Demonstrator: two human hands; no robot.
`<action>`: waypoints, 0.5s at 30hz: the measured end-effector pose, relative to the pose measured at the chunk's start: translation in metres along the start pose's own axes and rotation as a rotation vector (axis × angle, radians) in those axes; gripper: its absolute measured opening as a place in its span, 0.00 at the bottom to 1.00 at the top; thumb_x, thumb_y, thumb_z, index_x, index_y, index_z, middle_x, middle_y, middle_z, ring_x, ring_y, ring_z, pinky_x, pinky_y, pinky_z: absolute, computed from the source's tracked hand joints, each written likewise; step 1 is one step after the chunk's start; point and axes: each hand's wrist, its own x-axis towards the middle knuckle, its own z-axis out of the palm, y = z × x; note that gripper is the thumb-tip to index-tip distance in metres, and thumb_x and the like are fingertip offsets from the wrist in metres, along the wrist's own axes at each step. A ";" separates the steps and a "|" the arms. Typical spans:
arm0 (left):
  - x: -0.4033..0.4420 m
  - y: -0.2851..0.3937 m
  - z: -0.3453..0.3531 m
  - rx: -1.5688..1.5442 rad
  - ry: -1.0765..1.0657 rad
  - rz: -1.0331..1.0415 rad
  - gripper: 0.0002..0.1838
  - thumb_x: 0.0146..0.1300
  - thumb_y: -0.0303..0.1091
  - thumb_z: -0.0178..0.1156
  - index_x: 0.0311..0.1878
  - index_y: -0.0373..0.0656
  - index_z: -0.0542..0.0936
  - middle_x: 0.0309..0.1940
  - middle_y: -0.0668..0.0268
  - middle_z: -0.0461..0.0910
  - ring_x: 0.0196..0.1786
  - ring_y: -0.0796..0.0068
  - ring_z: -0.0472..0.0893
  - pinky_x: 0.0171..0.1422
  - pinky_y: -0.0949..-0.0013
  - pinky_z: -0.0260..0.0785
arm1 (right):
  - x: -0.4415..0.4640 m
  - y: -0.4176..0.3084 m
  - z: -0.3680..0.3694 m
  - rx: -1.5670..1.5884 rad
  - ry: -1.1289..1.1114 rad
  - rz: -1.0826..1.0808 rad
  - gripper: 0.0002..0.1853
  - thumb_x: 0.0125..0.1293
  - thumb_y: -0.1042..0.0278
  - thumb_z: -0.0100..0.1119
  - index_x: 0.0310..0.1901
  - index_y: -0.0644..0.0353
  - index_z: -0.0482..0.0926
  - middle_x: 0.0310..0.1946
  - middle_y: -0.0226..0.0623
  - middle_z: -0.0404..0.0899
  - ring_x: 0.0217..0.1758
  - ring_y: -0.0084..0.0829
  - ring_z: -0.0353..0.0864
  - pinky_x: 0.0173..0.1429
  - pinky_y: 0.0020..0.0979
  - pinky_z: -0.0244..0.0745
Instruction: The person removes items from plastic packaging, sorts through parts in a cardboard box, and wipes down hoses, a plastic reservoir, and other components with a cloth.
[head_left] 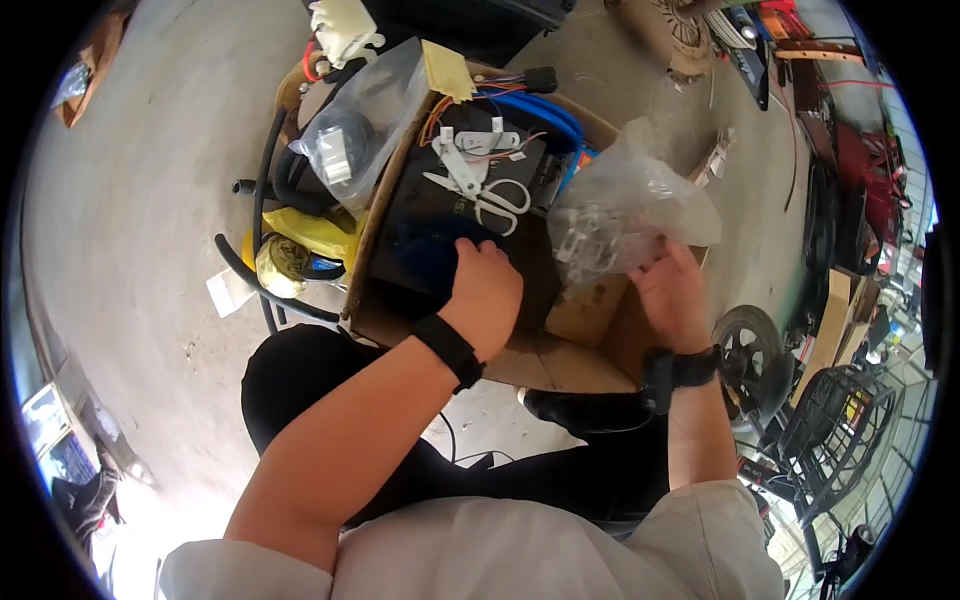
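Note:
A cardboard box (545,368) stands open in front of me. My left hand (485,295) is inside it with curled fingers, against a blurred dark blue thing (430,245) whose kind I cannot make out. At the box's right side, my right hand (672,295) grips the lower edge of a clear plastic bag (640,195) with small transparent pieces in it. White-handled scissors (495,200) lie on a dark surface in the box, beyond my left hand. Near them are white labelled parts (487,142) with thin wires.
Left of the box are black hoses (262,180), a yellow bag (315,232) and another clear bag (365,120) around a round part. Blue tubing (560,115) lines the box's far side. A wheel (750,350) and a black wire basket (850,430) stand to the right.

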 end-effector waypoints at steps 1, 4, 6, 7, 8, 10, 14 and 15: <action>0.000 0.001 0.001 -0.009 0.012 0.000 0.08 0.46 0.33 0.61 0.32 0.46 0.82 0.34 0.66 0.77 0.43 0.67 0.73 0.45 0.60 0.61 | -0.003 0.009 0.006 0.009 0.052 0.005 0.19 0.68 0.65 0.42 0.58 0.59 0.66 0.56 0.38 0.72 0.58 0.38 0.71 0.60 0.42 0.66; -0.003 0.001 -0.004 -0.017 0.021 0.020 0.08 0.46 0.31 0.60 0.32 0.46 0.81 0.33 0.66 0.76 0.42 0.67 0.74 0.43 0.62 0.62 | -0.010 0.023 0.014 -0.011 0.084 0.006 0.19 0.69 0.64 0.39 0.60 0.59 0.65 0.57 0.38 0.71 0.59 0.39 0.70 0.61 0.43 0.65; -0.001 0.000 0.002 -0.053 0.067 0.014 0.08 0.46 0.30 0.60 0.33 0.46 0.80 0.33 0.65 0.76 0.42 0.66 0.74 0.43 0.62 0.62 | -0.011 0.020 0.020 -0.014 0.077 0.004 0.19 0.70 0.63 0.38 0.60 0.59 0.64 0.57 0.39 0.71 0.60 0.39 0.70 0.61 0.43 0.65; -0.002 0.000 0.004 -0.063 0.091 0.019 0.08 0.46 0.30 0.60 0.33 0.45 0.80 0.33 0.65 0.76 0.42 0.66 0.74 0.43 0.62 0.63 | -0.011 0.019 0.020 0.014 0.077 0.016 0.19 0.70 0.63 0.38 0.60 0.59 0.64 0.57 0.39 0.71 0.60 0.39 0.70 0.60 0.43 0.65; -0.003 -0.001 0.004 -0.072 0.115 0.021 0.09 0.46 0.30 0.60 0.33 0.45 0.80 0.32 0.65 0.76 0.42 0.66 0.74 0.43 0.62 0.63 | -0.011 0.018 0.021 0.042 0.074 0.028 0.19 0.70 0.63 0.38 0.60 0.59 0.64 0.57 0.39 0.71 0.60 0.39 0.70 0.60 0.43 0.65; -0.005 -0.001 0.006 -0.083 0.126 0.018 0.09 0.45 0.30 0.59 0.33 0.45 0.79 0.32 0.65 0.76 0.42 0.65 0.75 0.42 0.62 0.63 | -0.010 0.019 0.018 0.071 0.068 0.058 0.19 0.70 0.63 0.37 0.60 0.59 0.64 0.58 0.38 0.71 0.60 0.39 0.70 0.60 0.43 0.65; -0.002 0.001 0.007 -0.084 0.114 0.008 0.09 0.45 0.29 0.59 0.34 0.44 0.79 0.32 0.64 0.76 0.41 0.65 0.75 0.42 0.61 0.64 | -0.009 0.028 0.018 0.105 0.075 0.072 0.19 0.70 0.64 0.37 0.60 0.60 0.64 0.58 0.38 0.70 0.61 0.39 0.69 0.62 0.42 0.63; -0.002 0.001 0.007 -0.083 0.117 0.008 0.09 0.45 0.29 0.59 0.34 0.44 0.79 0.32 0.64 0.76 0.41 0.65 0.75 0.42 0.61 0.64 | -0.009 0.030 0.019 0.122 0.084 0.063 0.19 0.70 0.64 0.37 0.60 0.60 0.64 0.58 0.38 0.70 0.61 0.39 0.69 0.62 0.42 0.63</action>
